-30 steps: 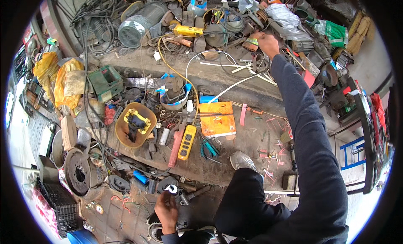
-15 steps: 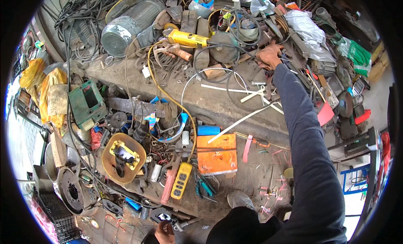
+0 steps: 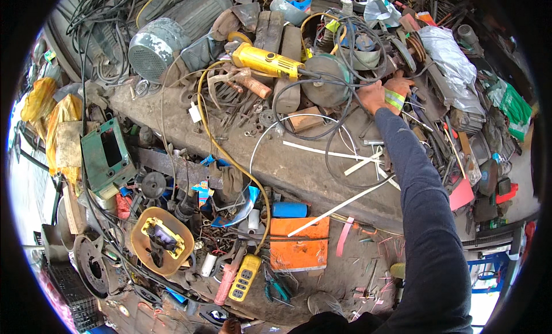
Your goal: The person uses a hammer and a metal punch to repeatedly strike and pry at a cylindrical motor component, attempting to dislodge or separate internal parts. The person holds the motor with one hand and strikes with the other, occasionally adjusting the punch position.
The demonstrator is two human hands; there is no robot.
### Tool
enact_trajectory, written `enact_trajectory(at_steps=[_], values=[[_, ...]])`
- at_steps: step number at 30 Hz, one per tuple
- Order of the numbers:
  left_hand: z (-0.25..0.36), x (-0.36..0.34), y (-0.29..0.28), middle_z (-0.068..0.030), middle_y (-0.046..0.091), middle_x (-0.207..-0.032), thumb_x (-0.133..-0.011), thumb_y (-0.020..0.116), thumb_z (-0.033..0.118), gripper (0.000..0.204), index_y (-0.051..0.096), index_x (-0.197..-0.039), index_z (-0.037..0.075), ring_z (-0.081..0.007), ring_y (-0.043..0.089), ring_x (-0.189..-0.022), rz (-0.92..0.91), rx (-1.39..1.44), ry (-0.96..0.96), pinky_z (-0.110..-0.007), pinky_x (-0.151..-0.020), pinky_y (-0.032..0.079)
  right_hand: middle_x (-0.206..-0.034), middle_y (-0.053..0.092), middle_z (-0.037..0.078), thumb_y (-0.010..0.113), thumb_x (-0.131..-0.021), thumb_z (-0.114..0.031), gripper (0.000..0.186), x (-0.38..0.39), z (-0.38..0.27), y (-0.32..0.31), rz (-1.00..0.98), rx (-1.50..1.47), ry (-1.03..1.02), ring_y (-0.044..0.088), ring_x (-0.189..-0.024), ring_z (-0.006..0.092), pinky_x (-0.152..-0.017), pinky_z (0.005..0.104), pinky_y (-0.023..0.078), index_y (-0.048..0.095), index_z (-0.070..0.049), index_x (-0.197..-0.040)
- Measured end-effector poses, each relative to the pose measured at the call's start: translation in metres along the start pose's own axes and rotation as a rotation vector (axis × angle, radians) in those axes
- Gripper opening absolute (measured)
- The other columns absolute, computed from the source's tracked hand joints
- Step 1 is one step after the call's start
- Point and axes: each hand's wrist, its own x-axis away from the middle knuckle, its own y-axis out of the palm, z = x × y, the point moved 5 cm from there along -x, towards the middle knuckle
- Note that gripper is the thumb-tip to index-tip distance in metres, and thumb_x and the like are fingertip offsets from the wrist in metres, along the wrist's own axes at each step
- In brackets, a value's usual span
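Note:
My right hand (image 3: 372, 97) reaches to the far right part of the cluttered bench. Its fingers are closed at the edge of an orange-brown piece with a yellow and silver reflective band (image 3: 394, 99), whose kind I cannot make out. Left of this hand lies a yellow angle grinder (image 3: 267, 61) with a large round disc (image 3: 326, 80), crossed by a black cable. A short metal rod (image 3: 374, 142) and several white strips (image 3: 322, 151) lie nearer to me. Only a bit of my left hand (image 3: 230, 326) shows at the lower edge; its fingers are mostly hidden.
A grey electric motor (image 3: 150, 55) stands at the far left. Nearer are a green metal housing (image 3: 107, 156), a tan bowl (image 3: 140, 242), a yellow power strip (image 3: 244, 276) and an orange plate (image 3: 299, 250). A yellow cord (image 3: 230, 156) runs across the bench. Bagged material (image 3: 451, 64) lies at the right.
My right hand has come slightly nearer, and the reflective-banded piece now shows beside it. My left hand has sunk toward the lower edge. The whole view has shifted a little.

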Motion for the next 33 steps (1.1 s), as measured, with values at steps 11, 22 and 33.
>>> enact_trajectory(at_steps=[11,22,33], values=[[0.003,0.015,-0.004,-0.02,0.076,-0.104,-0.098,0.071,0.028,0.031,0.072,-0.123,0.009,-0.0318,0.076,-0.095,0.061,-0.322,-0.079,-0.041,-0.082,0.058,-0.117,0.069,0.018,0.062,-0.091,-0.027,0.026,-0.038,-0.004,0.046,0.166,-0.036,0.296,0.063,-0.108,0.0394,-0.083,0.0514,0.049,0.072,-0.004,-0.099],[0.016,0.02,-0.009,-0.0171,0.077,-0.108,-0.101,0.065,0.012,0.025,0.071,-0.122,0.0,-0.0206,0.072,-0.101,0.041,-0.189,0.065,-0.035,-0.092,0.055,-0.109,0.073,0.027,0.065,-0.09,-0.037,0.039,0.01,0.017,-0.039,0.134,-0.251,0.356,0.07,-0.104,0.046,-0.092,0.052,0.057,0.073,0.0,-0.1],[0.067,0.021,-0.034,-0.0164,0.076,-0.109,-0.098,0.071,0.009,0.026,0.068,-0.123,0.0,-0.0213,0.072,-0.096,0.03,-0.354,0.078,-0.034,-0.084,0.059,-0.105,0.073,0.027,0.057,-0.095,-0.056,0.06,0.064,0.105,-0.148,0.423,-0.371,0.432,0.071,-0.1,0.0458,-0.087,0.0536,0.055,0.074,0.0,-0.106]])
